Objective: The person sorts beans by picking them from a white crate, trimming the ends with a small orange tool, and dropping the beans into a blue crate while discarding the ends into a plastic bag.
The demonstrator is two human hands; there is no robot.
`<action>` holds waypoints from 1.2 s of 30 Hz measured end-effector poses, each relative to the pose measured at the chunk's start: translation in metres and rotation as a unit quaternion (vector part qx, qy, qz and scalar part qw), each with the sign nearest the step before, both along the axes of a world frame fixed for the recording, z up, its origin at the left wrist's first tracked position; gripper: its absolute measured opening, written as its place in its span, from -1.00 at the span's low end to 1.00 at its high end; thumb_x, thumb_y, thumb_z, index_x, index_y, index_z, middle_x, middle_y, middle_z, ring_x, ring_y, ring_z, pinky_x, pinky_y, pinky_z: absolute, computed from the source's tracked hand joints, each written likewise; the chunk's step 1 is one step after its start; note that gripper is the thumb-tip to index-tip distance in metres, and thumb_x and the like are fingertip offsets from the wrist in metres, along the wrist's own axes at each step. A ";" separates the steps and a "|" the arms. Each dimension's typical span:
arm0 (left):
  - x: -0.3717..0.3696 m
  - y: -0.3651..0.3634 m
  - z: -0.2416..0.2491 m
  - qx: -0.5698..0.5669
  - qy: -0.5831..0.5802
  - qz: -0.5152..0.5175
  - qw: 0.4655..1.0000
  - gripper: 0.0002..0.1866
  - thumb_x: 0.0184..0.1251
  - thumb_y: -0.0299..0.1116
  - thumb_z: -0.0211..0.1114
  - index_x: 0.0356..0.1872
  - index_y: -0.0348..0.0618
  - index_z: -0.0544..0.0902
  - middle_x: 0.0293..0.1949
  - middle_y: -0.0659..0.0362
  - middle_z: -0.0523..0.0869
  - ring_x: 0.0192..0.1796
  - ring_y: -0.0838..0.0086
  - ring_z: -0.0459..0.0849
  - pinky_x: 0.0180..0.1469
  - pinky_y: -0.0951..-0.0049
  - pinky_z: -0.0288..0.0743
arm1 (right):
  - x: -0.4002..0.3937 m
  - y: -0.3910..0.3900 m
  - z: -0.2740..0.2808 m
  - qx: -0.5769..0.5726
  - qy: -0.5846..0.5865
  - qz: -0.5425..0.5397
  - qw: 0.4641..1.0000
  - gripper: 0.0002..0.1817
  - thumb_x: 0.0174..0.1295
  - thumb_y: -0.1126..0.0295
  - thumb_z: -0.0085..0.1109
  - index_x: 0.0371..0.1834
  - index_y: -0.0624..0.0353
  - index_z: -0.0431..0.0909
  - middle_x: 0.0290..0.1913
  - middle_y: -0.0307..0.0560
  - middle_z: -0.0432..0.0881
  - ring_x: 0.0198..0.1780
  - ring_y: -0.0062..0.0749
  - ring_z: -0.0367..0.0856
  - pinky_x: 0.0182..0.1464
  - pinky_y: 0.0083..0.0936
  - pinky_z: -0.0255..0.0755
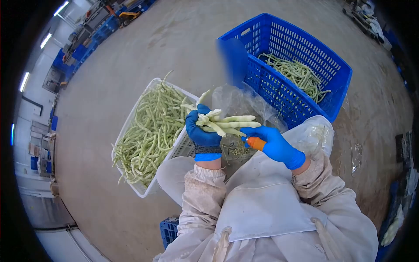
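Note:
My left hand [203, 131], in a dark blue glove, is closed round a bunch of pale green beans [235, 118] that fan out to the right. My right hand [275, 142], in a bright blue glove, grips a small tool by its orange handle [256, 143]; its working end is hidden. The right fingertips are at the beans' ends. To the left stands a white crate [152, 192] heaped with long green beans [152, 131]. Up and right, a blue crate [301, 39] holds a smaller pile of green beans [297, 74].
A clear plastic sheet [235, 100] lies between the crates, with small bean trimmings [238, 149] on it. Below the left arm is the corner of another blue crate [169, 231]. Shelves and blue bins [104, 30] line the far left wall.

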State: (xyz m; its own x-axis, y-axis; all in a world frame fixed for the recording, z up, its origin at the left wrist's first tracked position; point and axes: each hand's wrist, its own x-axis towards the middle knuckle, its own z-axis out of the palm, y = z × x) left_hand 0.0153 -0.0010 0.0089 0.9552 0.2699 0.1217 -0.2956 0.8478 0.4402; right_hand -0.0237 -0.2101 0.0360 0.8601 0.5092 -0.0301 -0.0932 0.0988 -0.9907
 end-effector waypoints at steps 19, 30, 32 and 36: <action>-0.007 -0.027 0.011 -0.053 0.064 -0.015 0.996 -0.73 0.25 -0.32 0.10 -0.06 -0.20 0.48 -0.38 0.21 0.55 -0.34 0.53 0.54 -0.30 0.52 0.47 | -0.002 0.032 -0.072 -0.105 0.057 -0.125 0.985 -0.83 0.18 0.47 0.09 -0.23 0.31 0.57 -0.33 -0.08 0.59 -0.38 -0.47 0.54 -0.33 -0.52 0.43; 0.001 -0.019 0.059 0.047 0.099 0.007 0.994 -0.76 0.29 -0.40 0.15 -0.04 -0.18 0.51 -0.23 0.08 0.62 -0.22 0.42 0.62 -0.13 0.44 0.55 | 0.049 -0.018 0.021 0.011 -0.142 -0.094 0.985 -0.50 0.22 0.42 0.18 0.25 0.16 0.37 0.14 -0.07 0.46 0.19 -0.32 0.41 0.21 -0.45 0.28; 0.018 -0.033 0.036 0.054 0.104 -0.047 0.992 -0.75 0.30 -0.38 0.14 -0.02 -0.16 0.50 -0.19 0.10 0.61 -0.16 0.40 0.61 -0.08 0.38 0.54 | 0.047 -0.010 0.054 0.026 -0.172 -0.042 0.984 -0.49 0.23 0.43 0.16 0.28 0.13 0.34 0.19 -0.06 0.42 0.23 -0.31 0.37 0.23 -0.44 0.26; 0.057 -0.077 0.023 -0.015 0.069 -0.209 0.975 -0.75 0.32 -0.37 0.12 0.00 -0.14 0.50 -0.12 0.11 0.60 -0.03 0.34 0.58 0.08 0.26 0.46 | 0.086 -0.029 0.029 -0.200 -0.395 -0.030 0.896 -0.58 0.25 0.45 0.09 0.20 0.18 0.41 0.20 0.00 0.44 0.16 -0.39 0.43 0.17 -0.43 0.33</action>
State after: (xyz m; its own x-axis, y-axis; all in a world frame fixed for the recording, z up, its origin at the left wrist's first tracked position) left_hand 0.0726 -0.0778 0.0318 0.9893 -0.1450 -0.0171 0.1385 0.8952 0.4237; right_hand 0.0627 -0.2394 0.0648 0.7194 0.5450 0.4307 0.6461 -0.2976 -0.7028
